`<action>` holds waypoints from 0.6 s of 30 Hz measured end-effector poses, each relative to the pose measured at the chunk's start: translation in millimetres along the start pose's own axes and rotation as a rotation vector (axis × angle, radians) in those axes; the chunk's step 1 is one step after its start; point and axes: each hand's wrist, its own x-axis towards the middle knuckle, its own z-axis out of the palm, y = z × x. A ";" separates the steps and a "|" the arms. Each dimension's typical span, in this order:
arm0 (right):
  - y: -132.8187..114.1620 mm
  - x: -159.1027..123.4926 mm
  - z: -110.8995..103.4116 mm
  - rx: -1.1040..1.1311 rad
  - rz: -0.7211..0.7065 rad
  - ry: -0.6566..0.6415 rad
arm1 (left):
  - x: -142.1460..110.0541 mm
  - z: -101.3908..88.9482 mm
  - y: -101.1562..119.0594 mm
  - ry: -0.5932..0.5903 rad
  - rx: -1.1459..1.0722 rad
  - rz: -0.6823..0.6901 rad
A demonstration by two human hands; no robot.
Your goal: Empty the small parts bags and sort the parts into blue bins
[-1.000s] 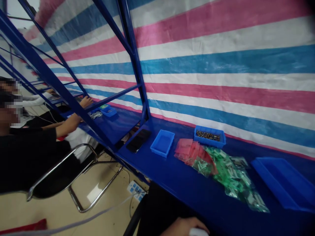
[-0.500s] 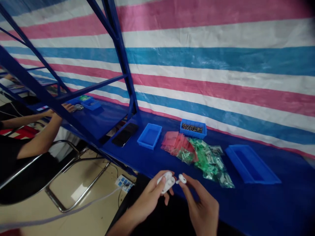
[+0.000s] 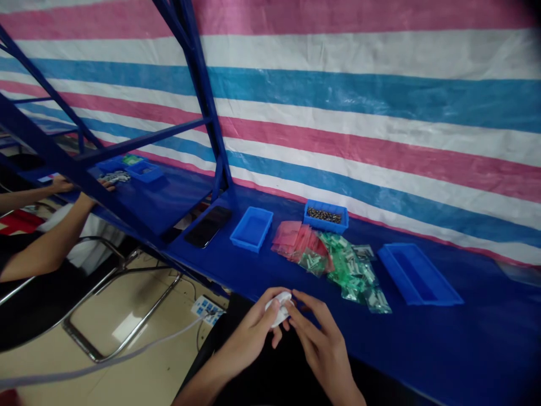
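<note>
A white earbud charging case point(image 3: 279, 311) sits in the fingers of my left hand point(image 3: 252, 331), just beyond the table's front edge, above dark clothing. My left thumb lies across its near side. From the right, my right hand point(image 3: 320, 337) reaches in with bent fingers, and its fingertips touch the case's right side. These fingers cover part of the case, and I cannot make out the white earbud between or beneath them.
On the blue table point(image 3: 296, 287) lie a phone point(image 3: 208, 226), a blue tray point(image 3: 252, 229), red bags point(image 3: 291, 239), green bags point(image 3: 350, 270), a bin of small metal parts point(image 3: 326, 216) and a long blue tray point(image 3: 418, 275). A blue frame post point(image 3: 207, 107) and a co-worker's arm point(image 3: 54, 237) are leftward.
My right hand has moved left to the case; the white earbud that showed between its fingertips is now out of sight. The view has shifted slightly. The co-worker's hands have moved apart.
</note>
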 end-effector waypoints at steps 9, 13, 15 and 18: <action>3.0 3.0 3.5 0.016 0.075 -0.041 | 8.7 -7.0 -0.4 -0.009 -0.225 -0.082; 4.2 -4.1 13.1 0.189 0.192 0.046 | 12.9 -8.5 8.1 0.041 -0.341 -0.078; 5.7 -7.0 18.8 0.306 0.294 0.080 | 13.5 -6.3 11.0 0.039 -0.411 -0.071; 8.7 -8.2 23.9 0.430 0.439 0.080 | 13.2 -0.1 9.7 0.010 -0.471 -0.055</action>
